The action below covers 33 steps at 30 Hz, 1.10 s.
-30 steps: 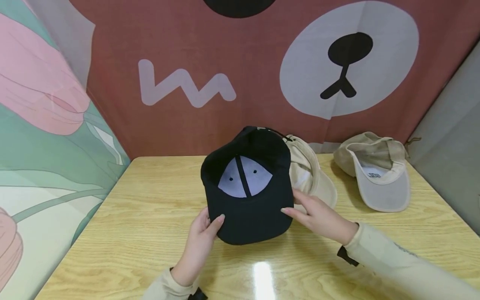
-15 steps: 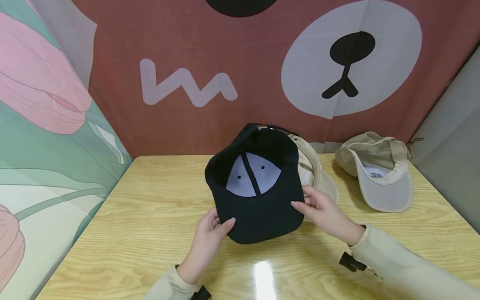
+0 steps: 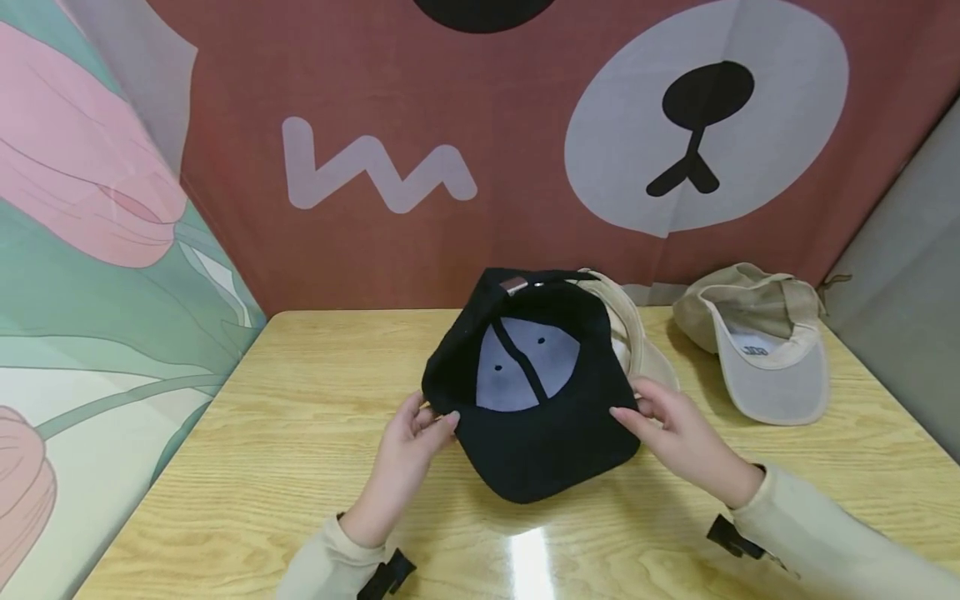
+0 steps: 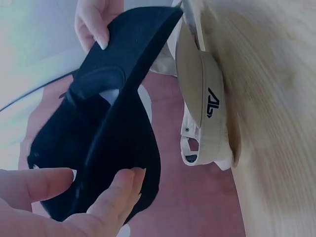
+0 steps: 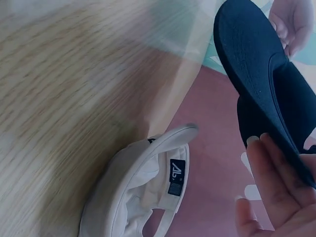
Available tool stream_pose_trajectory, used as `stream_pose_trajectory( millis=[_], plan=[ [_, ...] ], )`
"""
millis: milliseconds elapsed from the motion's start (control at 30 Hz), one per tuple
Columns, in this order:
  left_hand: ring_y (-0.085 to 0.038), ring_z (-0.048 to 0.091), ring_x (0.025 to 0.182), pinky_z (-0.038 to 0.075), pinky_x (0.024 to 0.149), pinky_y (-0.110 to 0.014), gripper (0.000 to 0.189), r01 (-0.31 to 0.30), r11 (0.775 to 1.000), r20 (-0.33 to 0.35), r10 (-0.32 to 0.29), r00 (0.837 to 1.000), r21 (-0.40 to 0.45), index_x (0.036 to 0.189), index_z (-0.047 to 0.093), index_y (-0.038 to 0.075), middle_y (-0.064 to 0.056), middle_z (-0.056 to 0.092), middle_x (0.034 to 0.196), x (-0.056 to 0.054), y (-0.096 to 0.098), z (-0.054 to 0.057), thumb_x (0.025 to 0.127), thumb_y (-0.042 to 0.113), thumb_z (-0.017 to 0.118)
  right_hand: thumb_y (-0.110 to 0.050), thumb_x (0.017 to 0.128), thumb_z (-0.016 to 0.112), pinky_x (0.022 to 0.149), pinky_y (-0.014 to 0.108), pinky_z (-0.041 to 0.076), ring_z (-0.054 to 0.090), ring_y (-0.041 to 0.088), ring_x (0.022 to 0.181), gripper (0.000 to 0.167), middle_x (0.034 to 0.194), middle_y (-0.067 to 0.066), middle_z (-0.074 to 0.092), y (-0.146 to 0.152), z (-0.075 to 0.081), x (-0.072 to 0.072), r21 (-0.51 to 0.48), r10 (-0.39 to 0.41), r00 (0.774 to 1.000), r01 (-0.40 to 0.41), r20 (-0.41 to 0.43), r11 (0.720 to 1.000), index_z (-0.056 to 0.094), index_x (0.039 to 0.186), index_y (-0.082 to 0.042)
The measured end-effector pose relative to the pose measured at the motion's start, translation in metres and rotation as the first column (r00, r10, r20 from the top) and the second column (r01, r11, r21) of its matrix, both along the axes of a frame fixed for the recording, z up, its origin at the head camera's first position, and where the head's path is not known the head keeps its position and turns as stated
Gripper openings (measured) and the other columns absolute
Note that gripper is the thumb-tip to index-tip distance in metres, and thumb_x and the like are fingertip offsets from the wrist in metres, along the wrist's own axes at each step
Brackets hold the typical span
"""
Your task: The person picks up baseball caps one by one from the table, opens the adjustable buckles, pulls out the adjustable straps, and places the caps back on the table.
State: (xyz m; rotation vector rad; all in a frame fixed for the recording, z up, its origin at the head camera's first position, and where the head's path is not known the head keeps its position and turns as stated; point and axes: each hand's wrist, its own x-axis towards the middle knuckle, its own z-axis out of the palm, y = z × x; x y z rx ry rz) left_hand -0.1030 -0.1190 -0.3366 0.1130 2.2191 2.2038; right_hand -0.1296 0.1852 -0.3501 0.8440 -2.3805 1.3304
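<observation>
A black baseball cap (image 3: 551, 454) is held up over the table in the head view, its inside and the underside of its brim facing me. Pale grey panels with two small eyelets line the crown. My left hand (image 3: 397, 458) pinches the cap's left side where brim meets crown, thumb on the inner face. At the brim's right edge my right hand (image 3: 693, 437) grips with the thumb on the underside and fingers behind. In the left wrist view, the left thumb and fingers lie on opposite sides of the black cap (image 4: 133, 49).
Partly hidden behind the black cap is a cream cap (image 3: 639, 337); it carries a dark logo in the left wrist view. A beige cap (image 3: 772, 392) lies at the back right of the wooden table (image 3: 225, 467). A reddish-brown cloth (image 3: 360, 258) hangs behind.
The black cap has moved right, and its crown has tipped so the back strap shows more. My right hand has moved right with it; the left hand has slid up toward the crown.
</observation>
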Motion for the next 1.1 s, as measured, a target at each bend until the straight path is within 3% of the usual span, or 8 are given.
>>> stream_pose_trajectory(
  millis=[100,333,467,567,700,867,1033,1100],
  plan=[
    [-0.027,0.061,0.108,0.053,0.086,-0.032,0.047,-0.001,1.000,0.011,0.001,1.000,-0.004,0.138,0.037,-0.012,-0.029,0.054,0.129,-0.003,0.000,0.000,0.098,0.003,0.054,0.012,0.083,0.067,0.042,0.018,0.030,0.028,-0.005,0.047,0.026,0.060,-0.011,0.035,0.003,-0.003,0.002,0.019,0.008,0.997,-0.007,-0.079,1.000,0.054,0.090,-0.009],
    [-0.014,0.063,0.080,0.054,0.071,-0.026,0.031,-0.029,0.999,0.065,0.027,0.998,0.021,0.123,0.047,-0.013,-0.022,0.057,0.108,-0.005,0.000,-0.002,0.104,0.011,0.041,-0.002,0.088,0.069,0.045,0.012,0.030,0.031,-0.004,0.052,0.018,0.067,-0.013,0.037,0.008,-0.007,0.003,0.080,0.017,0.977,0.000,-0.214,0.997,0.054,0.091,-0.011],
    [-0.015,0.064,0.083,0.055,0.071,-0.027,0.039,0.016,0.992,0.081,-0.026,0.996,0.121,0.131,0.043,-0.011,-0.020,0.055,0.112,-0.002,-0.002,-0.002,0.107,0.017,0.033,-0.001,0.088,0.069,0.045,0.012,0.032,0.034,-0.003,0.054,0.017,0.068,-0.013,0.039,0.009,-0.005,0.004,0.087,0.023,0.980,-0.006,-0.198,0.996,0.056,0.095,-0.010],
    [-0.015,0.065,0.084,0.055,0.070,-0.027,0.043,0.018,0.978,0.079,-0.035,0.996,0.206,0.136,0.041,-0.010,-0.016,0.057,0.110,0.000,-0.002,-0.003,0.108,0.020,0.031,0.002,0.086,0.069,0.046,0.016,0.038,0.044,-0.002,0.060,0.018,0.072,-0.010,0.051,0.008,-0.003,0.004,0.100,0.003,0.989,0.012,-0.149,0.995,0.058,0.098,-0.007],
    [-0.015,0.065,0.081,0.057,0.068,-0.029,0.037,-0.007,0.947,0.063,-0.014,0.998,0.320,0.127,0.048,-0.005,-0.010,0.060,0.100,0.000,0.000,-0.004,0.108,0.019,0.029,0.003,0.086,0.069,0.051,0.024,0.045,0.057,0.003,0.073,0.019,0.082,0.003,0.066,0.005,0.001,0.002,0.117,-0.063,0.995,0.072,-0.083,0.990,0.061,0.103,-0.001],
    [-0.018,0.063,0.081,0.057,0.068,-0.032,0.031,-0.029,0.912,0.075,-0.002,0.997,0.408,0.118,0.053,0.002,-0.009,0.056,0.099,0.001,0.004,-0.006,0.107,0.017,0.027,0.003,0.086,0.068,0.059,0.029,0.047,0.061,0.018,0.083,0.036,0.095,0.016,0.069,-0.001,0.005,-0.003,0.123,-0.148,0.987,0.154,-0.058,0.980,0.058,0.120,0.011],
    [-0.019,0.063,0.084,0.058,0.070,-0.032,0.033,-0.038,0.904,0.091,-0.001,0.996,0.425,0.121,0.051,0.000,-0.010,0.054,0.101,0.001,0.006,-0.006,0.107,0.017,0.027,0.003,0.088,0.067,0.084,0.018,0.043,0.058,0.030,0.103,0.050,0.123,0.022,0.060,-0.011,0.015,-0.006,0.063,-0.161,0.982,0.168,-0.095,0.984,0.050,0.135,0.006],
    [-0.019,0.064,0.085,0.057,0.069,-0.031,0.033,-0.039,0.904,0.090,0.000,0.996,0.426,0.120,0.052,0.000,-0.010,0.055,0.101,0.002,0.006,-0.005,0.107,0.017,0.027,0.003,0.088,0.067,0.086,0.012,0.037,0.056,0.030,0.108,0.053,0.127,0.021,0.058,-0.015,0.018,-0.008,0.037,-0.151,0.983,0.156,-0.104,0.987,0.049,0.138,0.003]
  ],
)
